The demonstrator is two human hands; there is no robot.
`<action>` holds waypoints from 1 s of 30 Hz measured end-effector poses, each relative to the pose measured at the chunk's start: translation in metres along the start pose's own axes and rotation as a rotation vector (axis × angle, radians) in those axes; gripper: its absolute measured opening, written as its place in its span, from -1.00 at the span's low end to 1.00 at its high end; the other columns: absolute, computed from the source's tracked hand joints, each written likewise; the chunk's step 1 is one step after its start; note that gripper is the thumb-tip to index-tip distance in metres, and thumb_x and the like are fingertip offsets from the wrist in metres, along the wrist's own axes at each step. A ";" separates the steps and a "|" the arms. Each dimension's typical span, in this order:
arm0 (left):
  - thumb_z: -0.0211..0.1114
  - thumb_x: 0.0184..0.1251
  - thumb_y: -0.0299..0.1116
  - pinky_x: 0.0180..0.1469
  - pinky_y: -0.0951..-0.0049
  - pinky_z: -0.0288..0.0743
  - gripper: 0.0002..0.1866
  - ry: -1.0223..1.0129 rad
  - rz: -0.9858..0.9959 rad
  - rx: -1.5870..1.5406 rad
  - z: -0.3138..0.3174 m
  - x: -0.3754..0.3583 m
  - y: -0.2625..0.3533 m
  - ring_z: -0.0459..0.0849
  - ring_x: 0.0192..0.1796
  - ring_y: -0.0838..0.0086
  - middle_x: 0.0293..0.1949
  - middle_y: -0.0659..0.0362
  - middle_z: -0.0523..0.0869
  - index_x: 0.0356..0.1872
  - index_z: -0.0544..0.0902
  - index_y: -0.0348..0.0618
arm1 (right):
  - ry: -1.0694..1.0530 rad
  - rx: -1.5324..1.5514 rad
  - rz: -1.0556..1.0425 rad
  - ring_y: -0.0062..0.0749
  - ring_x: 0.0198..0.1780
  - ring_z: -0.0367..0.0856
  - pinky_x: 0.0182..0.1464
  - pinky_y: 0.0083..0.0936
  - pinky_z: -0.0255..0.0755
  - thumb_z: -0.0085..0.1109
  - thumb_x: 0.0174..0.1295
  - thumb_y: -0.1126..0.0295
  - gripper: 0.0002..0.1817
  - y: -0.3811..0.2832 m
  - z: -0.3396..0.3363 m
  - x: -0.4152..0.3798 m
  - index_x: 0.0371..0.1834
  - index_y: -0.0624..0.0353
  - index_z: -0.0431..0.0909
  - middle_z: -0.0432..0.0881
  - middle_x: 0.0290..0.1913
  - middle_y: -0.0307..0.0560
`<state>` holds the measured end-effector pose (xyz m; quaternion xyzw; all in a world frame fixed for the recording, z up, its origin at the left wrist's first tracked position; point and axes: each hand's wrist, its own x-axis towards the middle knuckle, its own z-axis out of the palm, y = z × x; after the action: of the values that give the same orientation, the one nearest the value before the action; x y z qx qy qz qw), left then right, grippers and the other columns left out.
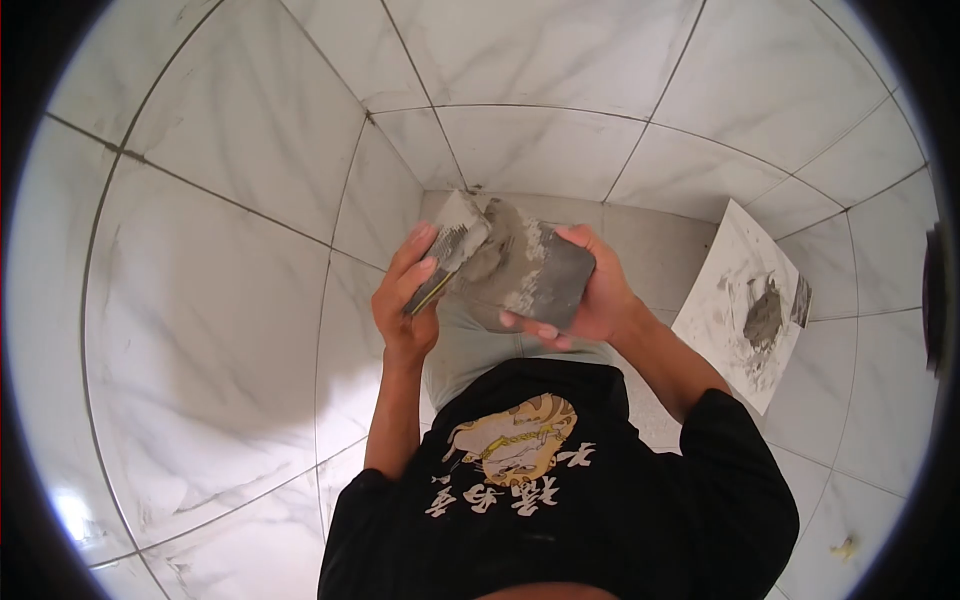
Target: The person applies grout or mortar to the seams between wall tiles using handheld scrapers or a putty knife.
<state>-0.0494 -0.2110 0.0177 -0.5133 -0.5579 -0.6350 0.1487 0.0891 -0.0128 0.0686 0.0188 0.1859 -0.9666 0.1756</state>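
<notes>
My left hand [408, 290] grips a flat scraper [452, 240] with a dark body, a thin yellow line along its edge and grey mortar smeared over its face. In my right hand [603, 300] is a dark grey flat plate [567, 278], held by its right side with the fingers curled under the lower edge. Wet grey mortar [490, 245] lies between the two, where the scraper's inner edge meets or nearly meets the plate. Whether they touch is blurred. Pale ridges of mortar streak the plate's middle.
A white board [735, 250] with a mound of grey mortar [764, 318] lies at the right, a dark flat piece [801, 300] at its edge. Marbled tile walls [230, 270] close in on the left and ahead. A small yellowish scrap [845, 548] lies lower right.
</notes>
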 end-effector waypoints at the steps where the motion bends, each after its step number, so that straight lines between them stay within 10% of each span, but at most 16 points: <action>1: 0.28 0.32 -0.58 0.36 0.10 0.37 -0.68 -0.042 -0.096 0.074 -0.006 -0.006 -0.005 0.56 0.30 0.03 0.21 -0.16 0.60 0.08 0.57 -0.14 | -0.035 0.011 0.017 -0.12 -0.50 0.58 -0.51 -0.31 0.49 -0.27 0.35 -0.20 -0.27 -0.003 -0.004 0.000 0.30 0.20 0.36 0.62 -0.09 0.45; 5: 0.24 0.43 -0.44 0.30 0.18 0.47 -0.72 0.078 -0.658 -0.033 0.000 -0.039 -0.003 0.64 0.21 0.19 0.16 -0.02 0.65 0.11 0.56 -0.22 | -0.133 -0.050 -0.015 -0.13 -0.43 0.61 -0.44 -0.28 0.53 -0.25 0.32 -0.22 -0.25 -0.024 -0.007 -0.005 0.29 0.20 0.38 0.62 -0.07 0.45; 8: 0.18 0.50 -0.29 0.15 0.25 0.63 -0.70 0.526 -1.102 -0.721 0.005 -0.039 0.013 0.70 0.09 0.29 0.07 0.08 0.68 0.10 0.56 -0.25 | 0.049 -0.442 -0.291 -0.11 -0.30 0.64 -0.30 -0.32 0.54 -0.15 0.31 -0.18 -0.25 -0.033 -0.006 -0.008 0.34 0.21 0.38 0.65 -0.10 0.31; 11: 0.15 0.52 -0.20 -0.03 0.28 0.74 -0.65 0.504 -1.255 -0.918 0.003 -0.037 0.028 0.73 0.01 0.37 0.02 0.12 0.69 0.13 0.53 -0.23 | 0.226 -1.176 -0.414 -0.10 -0.07 0.59 -0.04 -0.35 0.49 0.12 0.26 -0.02 -0.30 -0.035 -0.019 -0.008 0.38 0.19 0.41 0.60 0.03 0.20; 13: 0.15 0.51 -0.18 -0.03 0.27 0.75 -0.63 0.520 -1.236 -0.975 0.004 -0.031 0.041 0.73 0.01 0.38 0.02 0.12 0.69 0.14 0.52 -0.24 | 0.043 -1.590 -0.477 -0.15 0.20 0.48 0.34 -0.25 0.25 0.31 0.15 0.18 -0.28 -0.025 0.001 -0.002 0.38 0.25 0.40 0.45 0.22 0.14; 19: 0.12 0.52 -0.18 -0.07 0.28 0.77 -0.61 0.532 -1.082 -0.903 -0.002 -0.034 0.057 0.75 -0.01 0.36 0.02 0.08 0.70 0.16 0.51 -0.28 | 0.023 -1.850 -0.545 -0.10 0.14 0.47 0.23 -0.30 0.33 0.36 0.15 0.30 -0.35 -0.019 -0.009 0.003 0.35 0.18 0.46 0.46 0.14 0.12; 23: 0.14 0.51 -0.19 -0.16 0.33 0.79 -0.64 0.568 -1.115 -1.143 -0.004 -0.043 0.062 0.77 -0.07 0.35 -0.02 0.09 0.72 0.11 0.53 -0.27 | 0.175 -1.882 -0.491 -0.13 0.15 0.48 0.25 -0.30 0.32 0.31 0.19 0.29 -0.37 -0.013 -0.029 0.005 0.36 0.21 0.44 0.49 0.12 0.10; 25: 0.11 0.52 -0.20 -0.21 0.36 0.80 -0.64 0.636 -1.161 -1.243 -0.001 -0.047 0.057 0.78 -0.11 0.36 -0.05 0.08 0.73 0.10 0.54 -0.28 | 0.262 -1.018 -0.459 -0.23 0.10 0.51 0.20 -0.36 0.35 0.22 0.25 0.30 -0.41 0.011 -0.014 0.003 0.35 0.27 0.43 0.52 0.08 0.06; 30: 0.10 0.50 -0.19 -0.28 0.48 0.78 -0.63 0.519 -1.281 -1.201 0.002 -0.056 0.057 0.78 -0.18 0.40 -0.09 0.08 0.73 0.10 0.53 -0.29 | 0.269 -1.374 -0.556 -0.35 -0.01 0.54 0.06 -0.49 0.39 0.12 0.27 0.36 -0.47 0.026 0.007 -0.007 0.32 0.32 0.45 0.54 0.02 0.02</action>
<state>0.0189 -0.2498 0.0028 0.0623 -0.2610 -0.8749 -0.4031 0.1046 -0.0356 0.0672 -0.0248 0.7648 -0.6312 -0.1267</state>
